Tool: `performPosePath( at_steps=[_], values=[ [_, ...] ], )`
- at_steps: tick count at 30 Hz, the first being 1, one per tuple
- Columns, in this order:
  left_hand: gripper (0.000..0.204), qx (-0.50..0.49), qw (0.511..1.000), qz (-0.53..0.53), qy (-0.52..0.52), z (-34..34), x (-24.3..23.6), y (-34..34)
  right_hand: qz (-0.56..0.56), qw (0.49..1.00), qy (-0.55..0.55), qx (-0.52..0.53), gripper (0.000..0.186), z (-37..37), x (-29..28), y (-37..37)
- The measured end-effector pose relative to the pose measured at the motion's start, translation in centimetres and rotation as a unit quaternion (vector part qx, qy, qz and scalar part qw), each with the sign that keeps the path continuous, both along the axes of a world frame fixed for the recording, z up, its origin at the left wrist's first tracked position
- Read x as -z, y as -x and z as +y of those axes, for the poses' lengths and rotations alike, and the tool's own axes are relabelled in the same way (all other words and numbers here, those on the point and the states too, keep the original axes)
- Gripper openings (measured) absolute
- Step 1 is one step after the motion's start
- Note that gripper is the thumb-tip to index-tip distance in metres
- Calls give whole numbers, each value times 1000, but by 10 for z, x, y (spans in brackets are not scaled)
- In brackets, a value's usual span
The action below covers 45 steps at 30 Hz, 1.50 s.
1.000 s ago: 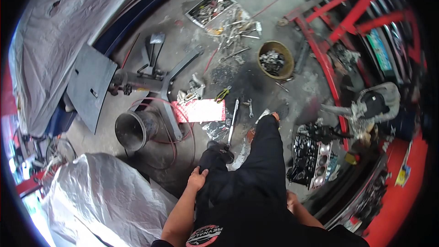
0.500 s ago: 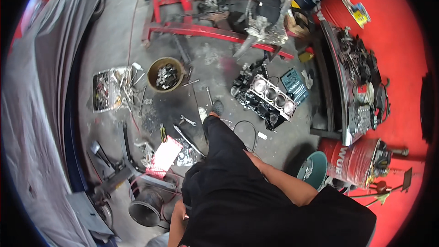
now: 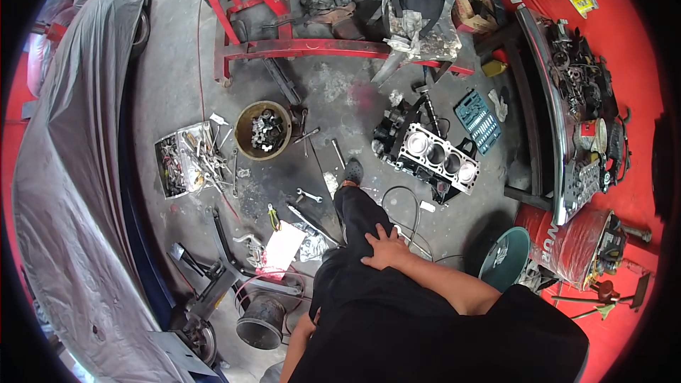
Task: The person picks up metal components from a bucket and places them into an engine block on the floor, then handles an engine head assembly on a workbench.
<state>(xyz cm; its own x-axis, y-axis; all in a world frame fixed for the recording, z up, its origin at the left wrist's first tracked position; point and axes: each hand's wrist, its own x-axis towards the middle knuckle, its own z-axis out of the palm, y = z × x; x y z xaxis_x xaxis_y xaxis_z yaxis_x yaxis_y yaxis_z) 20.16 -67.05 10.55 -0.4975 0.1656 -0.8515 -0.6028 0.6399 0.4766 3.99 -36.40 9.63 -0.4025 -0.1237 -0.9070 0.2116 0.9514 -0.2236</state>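
Observation:
My right hand [image 3: 387, 247] lies on the thigh of my black trousers [image 3: 358, 223], fingers spread, holding nothing. At my other side, my left hand [image 3: 306, 324] is against the dark clothing; its fingers are mostly hidden. Ahead of my shoe [image 3: 353, 171], to the right, an engine block [image 3: 438, 159] with several cylinder bores facing up rests on the floor. Just past it lies an open teal socket set case [image 3: 479, 120]. Left of my leg are a white sheet [image 3: 284, 247], pliers [image 3: 274, 218] with yellow-green handles and a wrench [image 3: 309, 195].
A round basin [image 3: 242, 130] of metal parts and a tray [image 3: 164, 183] of tools sit to the left. Beyond stands a red steel frame [image 3: 312, 47] beside a chair [image 3: 440, 46]. A teal bucket [image 3: 521, 241] and loaded bench [image 3: 560, 191] flank the right; a covered vehicle [image 3: 71, 170] the left.
My right hand has come into view on my thigh, having been hidden beside my leg. The camera view has shifted, so the floor objects appear farther right.

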Motion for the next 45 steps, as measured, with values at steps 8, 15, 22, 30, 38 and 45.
performPosePath(
  at_steps=[8,15,22,30,38,45],
  values=[
    [67,41,998,-34,14,-17,32,-21,108,972,118,173,74,39,42,-51],
    [75,21,997,-22,71,-59,78,-97,-159,728,136,653,61,69,58,-230],
    [67,-344,915,-210,5,-52,3,-140,-196,566,306,740,66,14,-11,-367],
    [67,-205,970,-92,-97,-151,157,-230,-80,572,367,729,72,-11,-57,-344],
    [67,-65,996,-64,-23,-105,87,-159,15,723,275,633,73,12,-40,-272],
    [64,97,993,-37,62,-74,60,-86,49,823,251,508,71,23,-27,-177]
  ],
)
